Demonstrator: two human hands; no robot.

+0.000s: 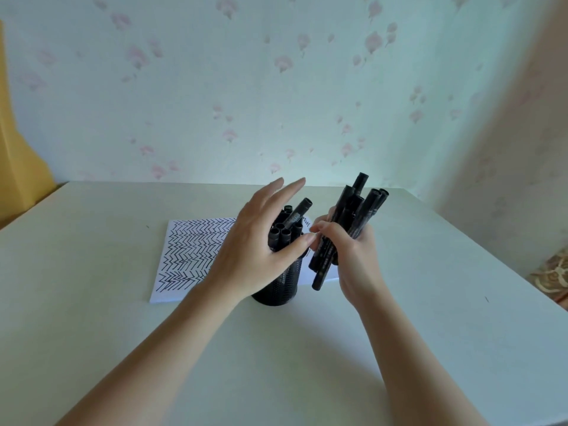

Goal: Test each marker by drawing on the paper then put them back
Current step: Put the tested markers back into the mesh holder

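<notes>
A black mesh pen holder (278, 287) stands on the white paper's near edge, with several black markers (284, 232) upright in it. The paper (190, 256) is covered with black zigzag lines. My left hand (261, 241) hovers over the holder with fingers straight and spread, the thumb near the rim; whether it touches a marker is unclear. My right hand (350, 250) grips a bundle of several black markers (353, 216), held tilted just right of the holder. Part of the holder is hidden behind my left hand.
The pale table (307, 348) reaches back to a floral-papered wall (276, 87). Its right edge runs diagonally near a patterned cushion (553, 278). A yellow object (18, 155) stands at the far left.
</notes>
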